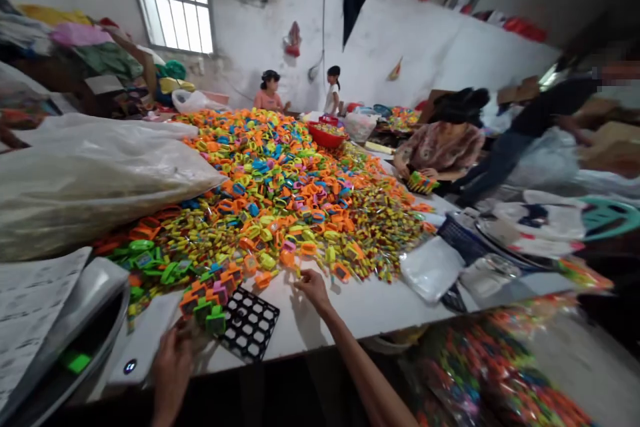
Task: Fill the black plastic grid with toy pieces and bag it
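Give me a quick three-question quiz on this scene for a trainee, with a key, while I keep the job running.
1. True or false: toys cover the whole black tray.
2. Which of these hangs on the back wall? A) a ladder; B) an umbrella; C) a clock.
3. Which is nearer the flat white box: the left hand or the right hand?

Key:
1. False; much of the black tray is bare.
2. B.
3. The left hand.
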`<state>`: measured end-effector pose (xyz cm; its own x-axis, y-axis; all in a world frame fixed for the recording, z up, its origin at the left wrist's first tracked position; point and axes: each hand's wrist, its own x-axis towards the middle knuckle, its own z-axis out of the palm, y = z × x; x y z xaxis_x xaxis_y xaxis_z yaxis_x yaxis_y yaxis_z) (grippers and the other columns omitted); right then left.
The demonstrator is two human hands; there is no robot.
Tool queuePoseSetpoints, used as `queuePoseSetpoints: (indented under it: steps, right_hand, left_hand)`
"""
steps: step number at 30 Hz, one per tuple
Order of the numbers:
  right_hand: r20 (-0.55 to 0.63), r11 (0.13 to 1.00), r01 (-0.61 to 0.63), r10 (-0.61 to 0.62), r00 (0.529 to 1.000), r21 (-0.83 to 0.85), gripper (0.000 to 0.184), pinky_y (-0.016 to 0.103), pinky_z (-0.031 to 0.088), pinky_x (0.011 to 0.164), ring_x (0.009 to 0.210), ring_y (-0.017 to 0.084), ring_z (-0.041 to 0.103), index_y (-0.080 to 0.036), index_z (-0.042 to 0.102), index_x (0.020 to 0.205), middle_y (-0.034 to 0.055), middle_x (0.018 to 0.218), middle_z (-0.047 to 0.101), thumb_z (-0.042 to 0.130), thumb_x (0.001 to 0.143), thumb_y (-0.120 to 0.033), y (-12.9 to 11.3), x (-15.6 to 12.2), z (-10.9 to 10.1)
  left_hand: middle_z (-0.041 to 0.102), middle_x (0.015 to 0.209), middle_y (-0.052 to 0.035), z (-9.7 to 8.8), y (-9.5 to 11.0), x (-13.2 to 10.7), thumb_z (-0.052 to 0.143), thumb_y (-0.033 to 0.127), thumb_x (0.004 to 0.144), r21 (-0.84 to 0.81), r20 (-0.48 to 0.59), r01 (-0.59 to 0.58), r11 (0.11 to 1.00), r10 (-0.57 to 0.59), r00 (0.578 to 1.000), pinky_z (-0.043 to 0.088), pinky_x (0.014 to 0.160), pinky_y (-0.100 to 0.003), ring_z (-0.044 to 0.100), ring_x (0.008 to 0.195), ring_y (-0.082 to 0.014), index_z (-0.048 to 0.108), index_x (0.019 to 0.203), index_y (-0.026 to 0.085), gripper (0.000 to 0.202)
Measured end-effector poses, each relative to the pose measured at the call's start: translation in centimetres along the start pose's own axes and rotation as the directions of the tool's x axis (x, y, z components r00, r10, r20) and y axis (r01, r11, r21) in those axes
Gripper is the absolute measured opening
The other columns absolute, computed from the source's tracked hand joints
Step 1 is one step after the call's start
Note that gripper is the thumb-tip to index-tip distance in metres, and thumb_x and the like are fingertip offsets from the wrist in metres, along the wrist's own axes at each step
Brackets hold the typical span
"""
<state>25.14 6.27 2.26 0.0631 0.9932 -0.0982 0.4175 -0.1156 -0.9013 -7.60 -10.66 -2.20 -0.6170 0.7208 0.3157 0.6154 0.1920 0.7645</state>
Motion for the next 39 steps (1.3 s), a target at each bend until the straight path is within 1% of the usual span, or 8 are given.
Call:
queuePoseSetpoints:
  steps: [3,6,13,20,25,31,34,39]
  right_hand:
    - [0.16,0.989,-0.051,0.028,0.987,0.142,0.019,0.025,0.037,0.056,0.055,0.012,0.046,-0.02,0.053,0.062,-0.0076,0.055,0.049,0.071,0.055,-0.023,-1.0,-1.4,0.7]
    - [0.292,0.992,-0.101,0.073,0.954,0.08,0.022,0.024,0.033,0.054,0.053,0.011,0.043,-0.021,0.05,0.058,-0.0082,0.052,0.047,0.072,0.054,-0.023,-2.0,-3.0,1.7]
    - [0.485,0.993,-0.047,-0.01,0.874,0.105,0.022,0.023,0.039,0.054,0.053,0.011,0.05,-0.021,0.052,0.066,-0.0076,0.056,0.052,0.073,0.059,-0.023,-1.6,-4.9,5.6]
    - [0.609,0.993,-0.067,-0.003,0.794,0.092,0.012,0.024,0.045,0.056,0.056,0.015,0.059,-0.019,0.057,0.067,-0.0026,0.058,0.06,0.068,0.066,-0.025,-0.9,-5.7,7.0]
    - [0.526,0.988,0.043,-0.115,0.842,0.148,0.025,0.022,0.043,0.058,0.061,0.012,0.055,-0.02,0.053,0.068,-0.0056,0.062,0.057,0.076,0.063,-0.03,-1.2,-5.8,8.1]
    - [0.512,0.992,-0.061,-0.004,0.859,0.108,0.025,0.025,0.042,0.055,0.058,0.014,0.054,-0.021,0.052,0.07,-0.0038,0.061,0.056,0.073,0.067,-0.035,-1.5,-6.6,9.3]
    - [0.44,0.995,0.055,-0.086,0.894,0.084,0.023,0.025,0.041,0.058,0.062,0.014,0.052,-0.022,0.051,0.067,-0.0033,0.062,0.054,0.07,0.068,-0.034,-1.6,-6.9,9.7]
    - [0.494,0.983,0.145,-0.18,0.851,0.108,0.017,0.026,0.045,0.065,0.069,0.015,0.053,-0.02,0.057,0.068,-0.0021,0.07,0.06,0.069,0.065,-0.031,-2.0,-7.0,10.5]
  left_hand:
    - [0.07,0.117,-0.0107,-1.4,1.2,-1.3,0.048,0.055,0.089,-0.065,-0.185,-0.067,0.996,0.054,0.981,0.055,0.096,-0.061,0.068,0.107,-0.0387,0.061,0.135,0.035,0.053]
    - [0.066,0.132,-0.0195,-2.5,4.6,-1.5,0.044,0.053,0.098,0.035,-0.209,-0.254,0.967,0.255,0.944,0.045,0.11,-0.06,0.059,0.129,-0.0394,0.056,0.146,0.019,0.06]
    - [0.056,0.156,-0.0142,-0.4,8.6,0.7,0.038,0.05,0.107,0.157,0.213,-0.562,0.812,0.528,0.822,0.019,0.124,-0.058,0.045,0.15,-0.0338,0.064,0.142,0.027,0.05]
    - [0.054,0.158,-0.0139,0.4,7.7,0.2,0.035,0.054,0.107,0.136,0.276,-0.564,0.815,0.516,0.811,0.017,0.125,-0.055,0.044,0.152,-0.0303,0.063,0.141,0.026,0.052]
    - [0.052,0.16,-0.0119,0.6,7.5,0.1,0.032,0.06,0.107,0.128,0.315,-0.525,0.842,0.467,0.826,0.016,0.126,-0.055,0.04,0.154,-0.0285,0.062,0.141,0.028,0.056]
    - [0.053,0.16,-0.009,0.7,7.6,0.0,0.024,0.068,0.106,0.115,0.311,-0.513,0.851,0.459,0.832,0.017,0.126,-0.055,0.039,0.155,-0.0257,0.062,0.139,0.028,0.065]
    - [0.052,0.16,-0.0099,0.7,7.6,-0.1,0.025,0.07,0.105,0.11,0.326,-0.488,0.866,0.433,0.841,0.017,0.126,-0.055,0.038,0.155,-0.0266,0.062,0.14,0.029,0.066]
    - [0.051,0.161,-0.0107,0.7,7.7,-0.1,0.025,0.07,0.105,0.088,0.338,-0.471,0.878,0.419,0.843,0.015,0.126,-0.054,0.036,0.156,-0.0265,0.061,0.142,0.029,0.066]
